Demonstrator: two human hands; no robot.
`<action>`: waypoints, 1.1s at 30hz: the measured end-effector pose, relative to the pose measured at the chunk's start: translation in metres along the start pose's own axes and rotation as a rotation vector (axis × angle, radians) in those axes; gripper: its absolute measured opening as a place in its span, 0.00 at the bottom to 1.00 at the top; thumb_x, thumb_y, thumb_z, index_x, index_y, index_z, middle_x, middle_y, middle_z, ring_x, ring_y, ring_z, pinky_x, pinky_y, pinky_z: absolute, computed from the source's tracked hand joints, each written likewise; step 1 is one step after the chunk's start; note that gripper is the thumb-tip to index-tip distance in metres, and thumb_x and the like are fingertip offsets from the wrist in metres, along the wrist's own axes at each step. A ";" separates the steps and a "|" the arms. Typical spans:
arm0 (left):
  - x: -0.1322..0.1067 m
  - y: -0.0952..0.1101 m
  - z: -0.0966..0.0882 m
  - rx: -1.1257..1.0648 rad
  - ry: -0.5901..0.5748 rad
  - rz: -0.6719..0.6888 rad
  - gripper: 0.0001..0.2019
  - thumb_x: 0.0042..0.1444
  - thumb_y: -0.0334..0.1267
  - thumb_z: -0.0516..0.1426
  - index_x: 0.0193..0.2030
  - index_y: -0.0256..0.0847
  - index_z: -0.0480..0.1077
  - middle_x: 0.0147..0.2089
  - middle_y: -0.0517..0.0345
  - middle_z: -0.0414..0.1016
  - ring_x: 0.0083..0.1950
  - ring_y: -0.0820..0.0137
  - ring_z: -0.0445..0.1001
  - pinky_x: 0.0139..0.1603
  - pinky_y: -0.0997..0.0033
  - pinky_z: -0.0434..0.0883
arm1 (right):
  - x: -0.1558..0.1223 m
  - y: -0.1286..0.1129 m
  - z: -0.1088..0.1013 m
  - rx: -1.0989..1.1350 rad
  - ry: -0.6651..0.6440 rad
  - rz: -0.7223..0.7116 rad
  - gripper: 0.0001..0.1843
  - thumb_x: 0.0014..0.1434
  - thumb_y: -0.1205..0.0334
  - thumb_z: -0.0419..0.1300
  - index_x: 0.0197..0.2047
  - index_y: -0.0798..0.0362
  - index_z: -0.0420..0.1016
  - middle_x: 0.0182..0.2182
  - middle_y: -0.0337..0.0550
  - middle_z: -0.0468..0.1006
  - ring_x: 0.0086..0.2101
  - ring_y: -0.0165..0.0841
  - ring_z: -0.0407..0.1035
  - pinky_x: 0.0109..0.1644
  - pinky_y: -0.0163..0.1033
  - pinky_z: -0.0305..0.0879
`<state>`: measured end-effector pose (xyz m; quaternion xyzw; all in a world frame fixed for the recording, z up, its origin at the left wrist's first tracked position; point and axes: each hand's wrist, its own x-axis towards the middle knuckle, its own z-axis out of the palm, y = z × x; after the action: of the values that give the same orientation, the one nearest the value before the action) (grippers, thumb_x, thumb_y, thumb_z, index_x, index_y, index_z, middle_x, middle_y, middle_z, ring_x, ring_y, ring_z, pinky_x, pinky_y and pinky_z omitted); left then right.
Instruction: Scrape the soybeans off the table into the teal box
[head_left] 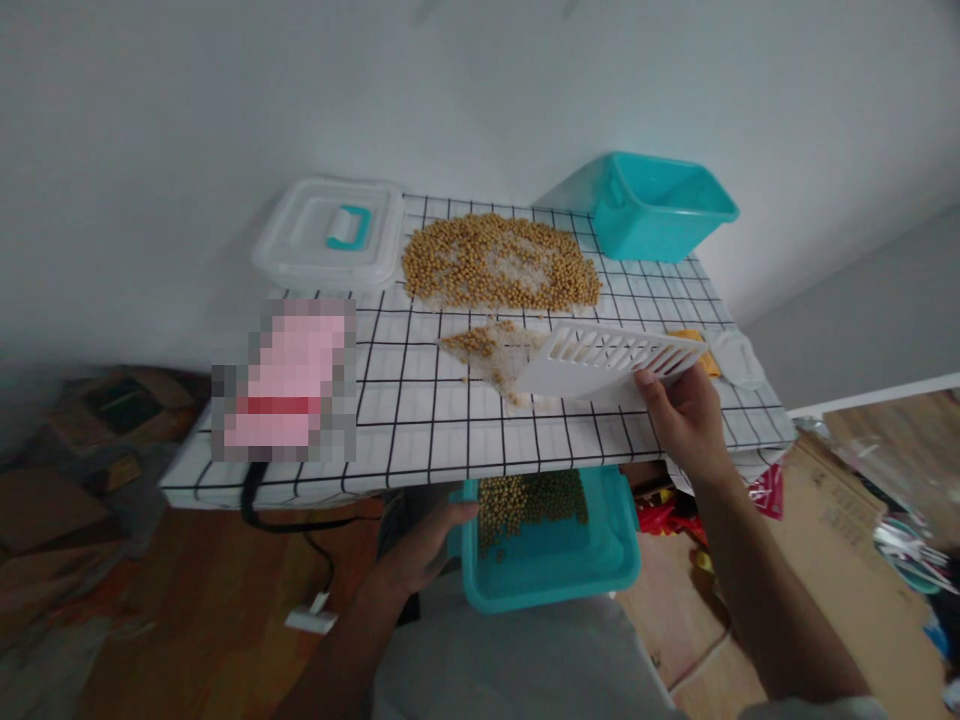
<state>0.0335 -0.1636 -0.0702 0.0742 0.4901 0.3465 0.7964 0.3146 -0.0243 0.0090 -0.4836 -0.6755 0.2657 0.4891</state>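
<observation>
My right hand point(686, 410) grips the end of a white plastic board point(592, 360) with a row of slots, thumb in front. The board stands tilted on its edge on the table. Just left of it lies a small patch of yellow beans point(480, 345) and whitish grains. Behind is a larger heap of yellow beans point(480, 240) that look like soybeans. Below the table edge, my left hand point(435, 535) holds the left rim of a turquoise bin point(551, 590), thumb over the edge. Yellow beans point(506, 505) and darker green beans point(559, 500) lie inside it.
The table point(420, 430) has a white gridded cover. On it are a clear lid point(300, 225) with a turquoise handle, a second turquoise bin point(652, 230), a pixelated pink thing point(292, 375), and a yellow packet point(697, 345). Cardboard point(832, 540) and clutter cover the floor at right.
</observation>
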 end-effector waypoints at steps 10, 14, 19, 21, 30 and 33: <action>0.009 -0.012 -0.011 0.026 -0.030 -0.019 0.14 0.48 0.44 0.65 0.42 0.41 0.79 0.28 0.57 0.84 0.36 0.59 0.83 0.44 0.63 0.75 | 0.008 0.002 0.003 0.002 -0.119 -0.016 0.12 0.63 0.53 0.61 0.46 0.49 0.73 0.42 0.46 0.79 0.44 0.41 0.73 0.50 0.49 0.70; 0.009 -0.012 -0.012 0.027 -0.020 -0.019 0.11 0.48 0.45 0.66 0.36 0.42 0.80 0.29 0.58 0.85 0.32 0.63 0.83 0.39 0.68 0.76 | 0.003 0.000 0.001 0.011 -0.123 -0.006 0.13 0.63 0.53 0.61 0.48 0.49 0.72 0.44 0.47 0.79 0.44 0.41 0.73 0.48 0.48 0.72; 0.006 -0.008 -0.008 0.008 -0.021 -0.026 0.10 0.48 0.44 0.66 0.36 0.42 0.80 0.29 0.59 0.85 0.30 0.64 0.82 0.37 0.69 0.76 | -0.002 -0.006 0.000 0.016 -0.125 0.006 0.13 0.63 0.53 0.61 0.48 0.50 0.72 0.43 0.47 0.79 0.46 0.42 0.73 0.50 0.48 0.71; 0.006 -0.008 -0.007 0.008 -0.020 -0.017 0.11 0.49 0.43 0.66 0.39 0.42 0.80 0.28 0.60 0.84 0.30 0.64 0.82 0.37 0.69 0.76 | -0.004 -0.007 0.000 0.009 -0.125 0.013 0.12 0.63 0.53 0.61 0.46 0.50 0.72 0.42 0.47 0.79 0.47 0.42 0.73 0.51 0.48 0.71; 0.006 -0.007 -0.006 0.027 -0.008 -0.011 0.22 0.49 0.43 0.65 0.51 0.39 0.77 0.32 0.54 0.85 0.39 0.56 0.83 0.45 0.62 0.75 | -0.011 -0.011 -0.001 -0.004 -0.149 0.053 0.11 0.63 0.53 0.61 0.45 0.49 0.73 0.41 0.46 0.79 0.47 0.43 0.73 0.52 0.49 0.70; 0.005 -0.007 -0.006 0.040 -0.012 -0.008 0.21 0.50 0.43 0.65 0.51 0.38 0.77 0.32 0.54 0.85 0.36 0.58 0.83 0.44 0.62 0.75 | -0.014 -0.011 -0.002 -0.004 -0.164 0.070 0.12 0.63 0.52 0.61 0.47 0.49 0.74 0.42 0.46 0.79 0.46 0.43 0.73 0.53 0.49 0.69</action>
<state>0.0331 -0.1668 -0.0806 0.0902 0.4926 0.3331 0.7989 0.3127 -0.0411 0.0130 -0.4844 -0.6967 0.3200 0.4215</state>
